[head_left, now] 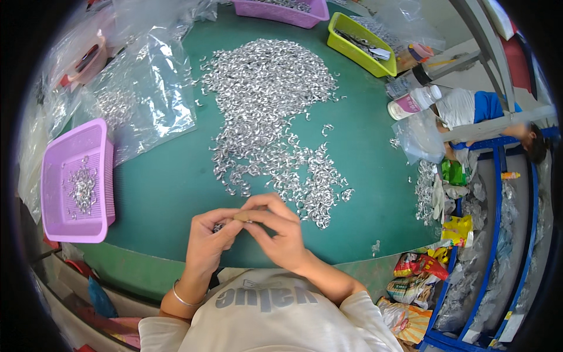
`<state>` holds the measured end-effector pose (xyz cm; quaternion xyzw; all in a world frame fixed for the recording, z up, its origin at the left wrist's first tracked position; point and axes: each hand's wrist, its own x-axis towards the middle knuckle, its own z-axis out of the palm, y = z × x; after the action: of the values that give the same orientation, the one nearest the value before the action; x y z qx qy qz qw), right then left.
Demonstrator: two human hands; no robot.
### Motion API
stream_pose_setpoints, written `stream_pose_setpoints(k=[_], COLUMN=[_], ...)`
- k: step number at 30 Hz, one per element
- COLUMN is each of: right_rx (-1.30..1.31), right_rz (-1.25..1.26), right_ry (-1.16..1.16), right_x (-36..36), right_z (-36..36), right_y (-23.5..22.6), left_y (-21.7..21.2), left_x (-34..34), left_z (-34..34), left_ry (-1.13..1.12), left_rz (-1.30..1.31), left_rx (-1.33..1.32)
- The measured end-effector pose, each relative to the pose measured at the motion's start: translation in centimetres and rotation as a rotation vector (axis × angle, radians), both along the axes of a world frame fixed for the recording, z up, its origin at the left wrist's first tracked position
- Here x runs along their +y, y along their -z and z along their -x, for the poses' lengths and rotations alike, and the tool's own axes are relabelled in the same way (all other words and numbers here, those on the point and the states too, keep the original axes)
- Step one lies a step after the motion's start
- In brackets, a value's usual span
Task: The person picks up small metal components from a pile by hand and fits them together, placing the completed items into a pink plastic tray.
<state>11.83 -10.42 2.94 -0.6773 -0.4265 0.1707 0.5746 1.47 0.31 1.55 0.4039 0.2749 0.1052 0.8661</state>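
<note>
Close to my body, at the table's near edge, my hands meet fingertip to fingertip. My left hand is closed around a few small silver curved metal pieces, which show between thumb and fingers. My right hand is pinched shut against the left fingertips. A small tan piece shows where the fingers meet; whether it is a finger wrap or a held item I cannot tell. Just beyond my hands, a large pile of the same curved metal pieces spreads over the green table.
A purple basket at left holds some metal pieces. Clear plastic bags lie behind it. At the back are another purple basket and a yellow-green basket. A white bottle and blue shelving are at right.
</note>
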Motion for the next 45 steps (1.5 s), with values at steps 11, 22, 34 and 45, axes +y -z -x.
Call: stream_pose_setpoints(k=[11, 22, 34, 45], right_rx=[0.740, 0.796, 0.878, -0.404], right_rz=[-0.192, -0.111, -0.086, 0.371], right_ry=[-0.063, 0.020, 0.012, 0.186], right_x=[-1.2, -1.6, -1.7, 1.1], right_z=[0.2, 0.9, 1.2, -1.2], right_y=[-0.3, -1.3, -0.6, 2.5], left_y=[-0.9, -1.6, -2.6, 1.4], left_x=[-0.5, -1.2, -1.0, 1.1], left_z=[-0.6, -0.5, 0.0, 1.6], left_ry=[0.000, -0.139, -0.067, 0.018], left_rz=[-0.224, -0.605, -0.601, 0.670], left_rx=[-0.057, -0.165, -0.110, -0.147])
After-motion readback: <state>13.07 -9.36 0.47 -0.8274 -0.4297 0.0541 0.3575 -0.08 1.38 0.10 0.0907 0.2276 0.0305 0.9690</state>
